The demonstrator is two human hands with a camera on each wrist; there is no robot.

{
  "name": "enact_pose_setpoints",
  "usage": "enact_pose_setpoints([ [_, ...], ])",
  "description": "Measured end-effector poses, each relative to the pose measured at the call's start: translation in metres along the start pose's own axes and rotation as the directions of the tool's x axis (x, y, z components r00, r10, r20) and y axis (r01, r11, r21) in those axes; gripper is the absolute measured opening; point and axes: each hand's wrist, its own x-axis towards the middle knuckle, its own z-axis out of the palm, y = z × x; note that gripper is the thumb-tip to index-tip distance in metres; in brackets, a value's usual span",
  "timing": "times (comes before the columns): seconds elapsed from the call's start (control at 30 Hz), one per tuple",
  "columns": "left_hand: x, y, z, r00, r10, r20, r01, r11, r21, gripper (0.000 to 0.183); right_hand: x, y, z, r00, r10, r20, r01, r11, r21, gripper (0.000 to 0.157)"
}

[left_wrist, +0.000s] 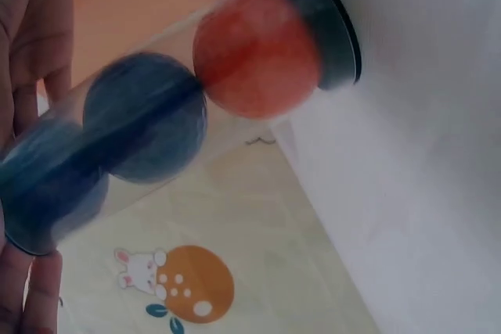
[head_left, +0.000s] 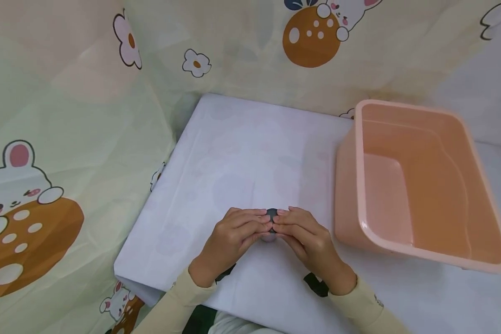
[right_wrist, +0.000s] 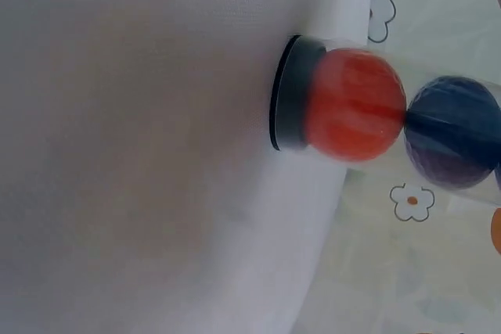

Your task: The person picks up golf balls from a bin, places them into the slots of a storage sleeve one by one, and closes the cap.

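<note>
Both hands hold a clear tube (left_wrist: pixel 174 37) of balls over the white table (head_left: pixel 242 148). From the left my left hand (head_left: pixel 234 234) grips its upper end, and my right hand (head_left: pixel 309 234) grips it from the right; the fingertips nearly meet around the dark top (head_left: pixel 272 212). Inside, an orange-red ball (left_wrist: pixel 257 52) lies nearest the dark end cap (right_wrist: pixel 293 93), with dark blue balls (left_wrist: pixel 145 119) above it in a row. That cap is at the white surface; whether it touches I cannot tell. In the head view the hands hide much of the tube.
A large peach plastic bin (head_left: pixel 345 199) stands right of the hands, with nothing seen inside. Cloth printed with rabbits and flowers (head_left: pixel 196 63) hangs behind the table and along its left side. Dark straps (head_left: pixel 316 284) show at the wrists.
</note>
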Motion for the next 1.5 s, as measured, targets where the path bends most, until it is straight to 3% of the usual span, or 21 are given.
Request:
enact_pose_setpoints([
  [0.17,0.001,0.001,0.001,0.999,-0.040,0.022,0.040,0.999,0.012,0.033,-0.003,0.000,0.003,0.999,0.037,-0.018,-0.036,0.999,0.022,0.027],
  [0.43,0.007,0.000,-0.004,0.991,-0.113,0.076,0.108,0.992,0.068,0.036,0.005,0.006,0.004,0.996,0.078,0.053,-0.078,0.997,0.001,0.027],
  [0.63,0.009,0.000,-0.004,0.982,-0.171,0.085,0.164,0.983,0.086,0.044,0.005,0.003,0.013,0.998,0.070,-0.007,-0.070,0.994,-0.078,0.027],
  [0.8,0.010,0.003,-0.006,0.975,-0.212,0.061,0.204,0.973,0.112,0.060,0.008,-0.007,0.012,0.995,0.079,-0.061,-0.090,0.975,-0.205,0.033],
  [1.07,0.019,0.005,-0.018,0.976,-0.214,-0.040,0.218,0.963,0.157,0.059,0.031,-0.041,-0.016,0.985,0.085,-0.151,-0.132,0.932,-0.336,0.045],
  [1.2,0.024,0.000,-0.025,0.973,-0.203,-0.108,0.222,0.953,0.206,0.061,0.043,-0.056,-0.035,0.965,0.082,-0.249,-0.177,0.904,-0.389,0.049],
  [1.33,0.025,-0.006,-0.032,0.965,-0.209,-0.159,0.244,0.938,0.246,0.062,0.049,-0.066,-0.056,0.926,0.094,-0.367,-0.259,0.863,-0.433,0.051],
  [1.43,0.024,-0.010,-0.038,0.953,-0.230,-0.197,0.278,0.922,0.270,0.064,0.048,-0.069,-0.075,0.887,0.135,-0.442,-0.358,0.805,-0.473,0.052],
  [1.5,0.024,-0.011,-0.043,0.941,-0.255,-0.223,0.312,0.908,0.279,0.066,0.045,-0.071,-0.090,0.861,0.182,-0.474,-0.434,0.748,-0.502,0.055],
])
